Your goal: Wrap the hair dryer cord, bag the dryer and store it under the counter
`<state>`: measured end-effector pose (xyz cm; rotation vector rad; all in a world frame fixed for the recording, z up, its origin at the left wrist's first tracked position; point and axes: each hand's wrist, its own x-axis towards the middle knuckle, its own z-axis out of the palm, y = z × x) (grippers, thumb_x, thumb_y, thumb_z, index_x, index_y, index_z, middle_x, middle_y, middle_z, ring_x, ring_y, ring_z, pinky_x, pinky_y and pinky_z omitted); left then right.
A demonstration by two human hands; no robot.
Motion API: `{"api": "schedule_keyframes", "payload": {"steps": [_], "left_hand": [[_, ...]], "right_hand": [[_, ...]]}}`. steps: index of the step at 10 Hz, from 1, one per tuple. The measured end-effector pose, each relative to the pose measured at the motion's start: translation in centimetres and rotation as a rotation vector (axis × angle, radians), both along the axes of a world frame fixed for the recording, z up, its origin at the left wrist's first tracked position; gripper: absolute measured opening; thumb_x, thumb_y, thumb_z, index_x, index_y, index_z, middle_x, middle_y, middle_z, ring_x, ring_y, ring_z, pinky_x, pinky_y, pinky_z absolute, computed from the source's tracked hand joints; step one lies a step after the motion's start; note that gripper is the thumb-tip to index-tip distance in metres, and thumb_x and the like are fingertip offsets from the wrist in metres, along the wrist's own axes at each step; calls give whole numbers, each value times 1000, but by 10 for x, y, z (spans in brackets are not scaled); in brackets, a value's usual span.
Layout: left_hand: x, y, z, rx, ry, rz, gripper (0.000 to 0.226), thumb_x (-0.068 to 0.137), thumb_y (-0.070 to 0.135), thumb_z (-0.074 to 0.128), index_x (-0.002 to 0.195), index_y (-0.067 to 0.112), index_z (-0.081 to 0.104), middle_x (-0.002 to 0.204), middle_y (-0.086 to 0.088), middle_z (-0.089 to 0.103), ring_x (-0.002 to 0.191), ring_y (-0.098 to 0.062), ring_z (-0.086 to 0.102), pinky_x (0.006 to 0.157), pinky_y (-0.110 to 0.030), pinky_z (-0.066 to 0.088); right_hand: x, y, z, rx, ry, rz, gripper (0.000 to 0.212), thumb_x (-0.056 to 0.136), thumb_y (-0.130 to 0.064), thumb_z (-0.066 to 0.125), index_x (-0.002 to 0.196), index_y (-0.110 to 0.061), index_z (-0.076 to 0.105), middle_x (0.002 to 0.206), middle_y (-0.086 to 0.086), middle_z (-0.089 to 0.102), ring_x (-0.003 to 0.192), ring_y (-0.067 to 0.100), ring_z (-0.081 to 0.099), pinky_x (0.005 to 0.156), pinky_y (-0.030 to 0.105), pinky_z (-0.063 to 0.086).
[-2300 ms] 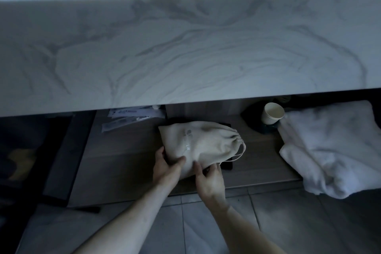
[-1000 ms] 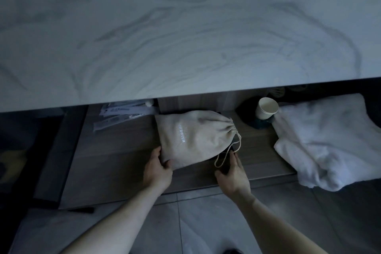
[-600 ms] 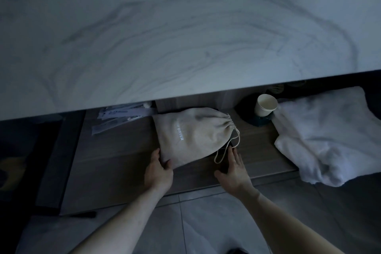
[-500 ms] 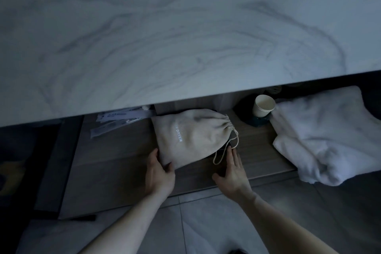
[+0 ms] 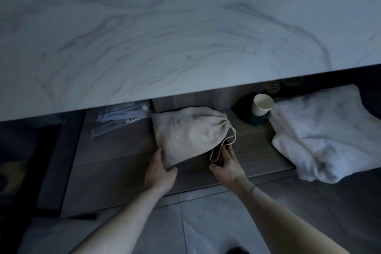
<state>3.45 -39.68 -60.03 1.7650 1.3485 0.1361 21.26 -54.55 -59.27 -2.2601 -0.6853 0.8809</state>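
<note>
Under a marble worktop (image 5: 185, 37), a drawstring bag (image 5: 188, 134) lies on a low shelf (image 5: 115, 161). Left hand (image 5: 159, 173) pinches its corner; right hand (image 5: 227, 166) rests spread, seemingly on something dark beneath. Final storing step; next, let go.

Single head-worn wide-angle view, looking forward and steeply down from above the marble counter (image 5: 185, 37), whose top fills the upper half. Below its edge, sight into the wooden shelf (image 5: 115, 163) and floor tiles. Close range: both forearms entering from the bottom. No second view to overlap.
</note>
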Motion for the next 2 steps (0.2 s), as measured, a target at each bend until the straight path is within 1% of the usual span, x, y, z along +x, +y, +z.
{"api": "schedule_keyframes", "payload": {"steps": [1, 2], "left_hand": [[-9, 4, 10, -1, 76, -70, 95, 83, 26, 72, 166, 31, 25, 169, 0, 40, 150, -27, 44, 119, -34, 39], [-16, -3, 25, 14, 152, -144, 98, 85, 29, 73, 168, 33, 19, 169, -3, 36, 148, -30, 46, 117, -35, 41]], "right_hand": [[-2, -1, 5, -30, 0, 20, 101, 75, -39, 64, 167, -33, 23, 180, -3, -1, 161, 30, 22, 126, 47, 34], [-9, -2, 9, -40, -31, 23, 99, 70, -35, 60, 165, -30, 29, 178, 2, 5, 159, 34, 28, 122, 48, 39]]}}
